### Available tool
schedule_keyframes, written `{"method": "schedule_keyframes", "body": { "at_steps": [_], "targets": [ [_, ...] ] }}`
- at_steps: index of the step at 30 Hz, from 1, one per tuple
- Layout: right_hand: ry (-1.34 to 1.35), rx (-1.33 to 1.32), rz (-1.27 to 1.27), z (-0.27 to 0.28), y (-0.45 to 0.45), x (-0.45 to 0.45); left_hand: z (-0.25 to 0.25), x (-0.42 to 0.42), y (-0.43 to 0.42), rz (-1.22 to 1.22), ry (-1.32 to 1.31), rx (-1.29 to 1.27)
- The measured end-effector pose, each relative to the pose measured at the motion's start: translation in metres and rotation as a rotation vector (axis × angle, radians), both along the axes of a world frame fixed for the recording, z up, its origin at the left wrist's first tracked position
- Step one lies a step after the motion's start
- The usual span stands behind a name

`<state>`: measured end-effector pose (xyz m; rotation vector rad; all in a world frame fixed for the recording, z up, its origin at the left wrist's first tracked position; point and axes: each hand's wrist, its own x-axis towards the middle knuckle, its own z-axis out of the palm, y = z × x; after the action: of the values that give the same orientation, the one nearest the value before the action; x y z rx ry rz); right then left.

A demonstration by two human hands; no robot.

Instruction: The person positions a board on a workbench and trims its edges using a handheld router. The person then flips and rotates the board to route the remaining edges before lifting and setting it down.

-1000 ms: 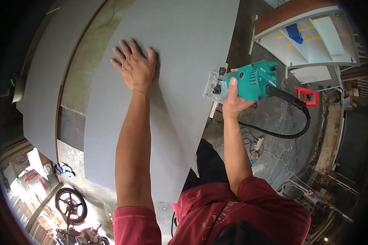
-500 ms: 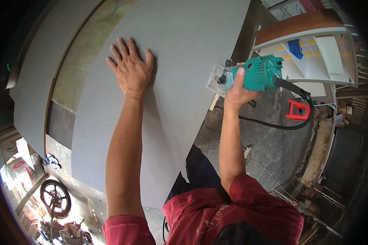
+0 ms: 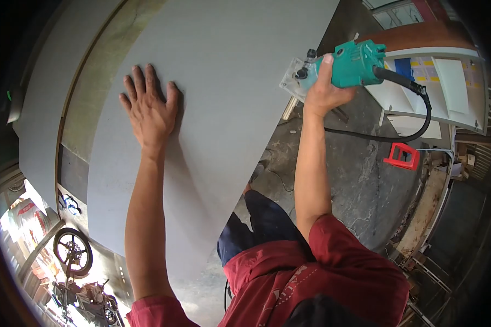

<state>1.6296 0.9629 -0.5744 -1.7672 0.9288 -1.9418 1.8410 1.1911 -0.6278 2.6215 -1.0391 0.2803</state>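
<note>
My left hand (image 3: 150, 113) lies flat on a large grey board (image 3: 223, 76), its fingers spread. In my right hand (image 3: 326, 94) is a green trim router (image 3: 352, 65), gripped round its lower body with the thumb on top. The router's clear base plate (image 3: 292, 78) sits at the board's right edge, partly over the surface. Its bit is hidden from this angle. A thick black cord (image 3: 401, 80) runs from the router's back end and loops down toward the floor.
A red stool (image 3: 402, 156) stands on the concrete floor (image 3: 354, 180) at right. Behind it is a white cabinet carcass (image 3: 447, 87) with a blue cloth. Another grey panel (image 3: 43, 82) lies at left, and a motorcycle wheel (image 3: 72, 252) shows at lower left.
The router and my right hand have moved up along the board's right edge, away from my body. My left hand has shifted left and slightly nearer on the board.
</note>
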Motion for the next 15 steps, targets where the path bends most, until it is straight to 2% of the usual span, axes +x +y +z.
{"method": "schedule_keyframes", "body": {
  "at_steps": [7, 15],
  "targets": [
    [0.035, -0.081, -0.001, -0.003, -0.069, 0.006, 0.004, 0.002, -0.002, 0.001, 0.022, 0.046],
    [0.029, -0.042, -0.019, -0.002, -0.133, 0.018, 0.015, 0.001, -0.007, 0.0, 0.084, 0.082]
  ]
}}
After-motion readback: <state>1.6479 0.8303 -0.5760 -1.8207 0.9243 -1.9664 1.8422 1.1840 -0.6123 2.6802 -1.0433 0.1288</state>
